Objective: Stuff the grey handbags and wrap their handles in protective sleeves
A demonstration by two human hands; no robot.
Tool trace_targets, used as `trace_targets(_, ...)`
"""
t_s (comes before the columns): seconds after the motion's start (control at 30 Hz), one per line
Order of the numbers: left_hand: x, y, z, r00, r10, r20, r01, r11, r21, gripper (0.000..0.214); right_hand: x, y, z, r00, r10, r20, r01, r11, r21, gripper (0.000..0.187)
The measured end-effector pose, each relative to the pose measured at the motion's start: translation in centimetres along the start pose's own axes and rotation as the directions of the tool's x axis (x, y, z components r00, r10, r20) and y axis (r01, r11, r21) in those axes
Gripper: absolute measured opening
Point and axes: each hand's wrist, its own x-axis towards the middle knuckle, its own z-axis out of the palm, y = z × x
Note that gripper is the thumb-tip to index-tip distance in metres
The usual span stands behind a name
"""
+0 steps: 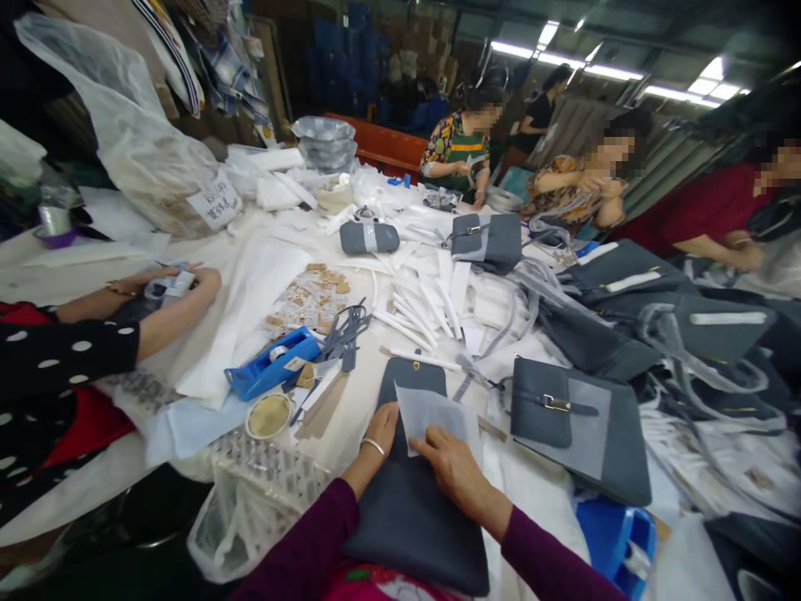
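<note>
A dark grey bag (416,522) lies before me with its long flap, which has a small gold clasp piece, stretched away from me. Over the flap rests a thin white tissue sheet (431,409). My left hand (380,432), with a bracelet at the wrist, is closed on the flap's left edge beside the sheet. The fingers of my right hand (455,469) are bent, pinching the sheet's lower part. To the right, another dark grey bag (581,426) lies buckled, with a similar sheet under its strap.
Left of me are a blue tape dispenser (274,363), a round tub (269,416) and dark straps (347,330). White paper rolls (416,317) lie ahead. Several bags (601,317) are heaped at right. A co-worker's arms (168,309) reach in from the left; other people work opposite.
</note>
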Motion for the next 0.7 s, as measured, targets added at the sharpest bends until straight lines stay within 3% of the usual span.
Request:
trace_targets(0.13,0.7,-0.3,-0.9,0.999,-0.049,-0.02,0.047,0.996,-0.074,0.053,0.6,-0.7,0.9,1.0,0.007,0.028,-0.006,0.998,-0.065,0.038)
trace_targets(0.3,1.0,-0.5,-1.3,0.976,-0.219,-0.019,0.201,0.924,-0.325,0.059,1.2,-0.6,1.1,0.996,-0.035,0.083,0.037,0.999,-0.019,0.031)
trace_targets(0.4,1.0,-0.6,-1.2,0.968,-0.244,-0.057,0.212,0.919,-0.333,0.061,1.9,0.3,0.6,0.998,-0.021,0.054,0.017,0.998,0.064,0.027)
trace_targets(0.57,0.6,-0.4,-1.3,0.963,-0.248,-0.104,0.201,0.922,-0.332,0.062,3.0,2.9,2.3,0.982,0.141,-0.128,-0.157,0.979,-0.126,0.046)
trace_targets(0.7,-0.1,0.4,-1.5,0.957,-0.249,-0.149,0.187,0.922,-0.338,0.066,2.9,4.3,4.5,0.988,0.137,-0.071,-0.148,0.974,-0.175,0.052)
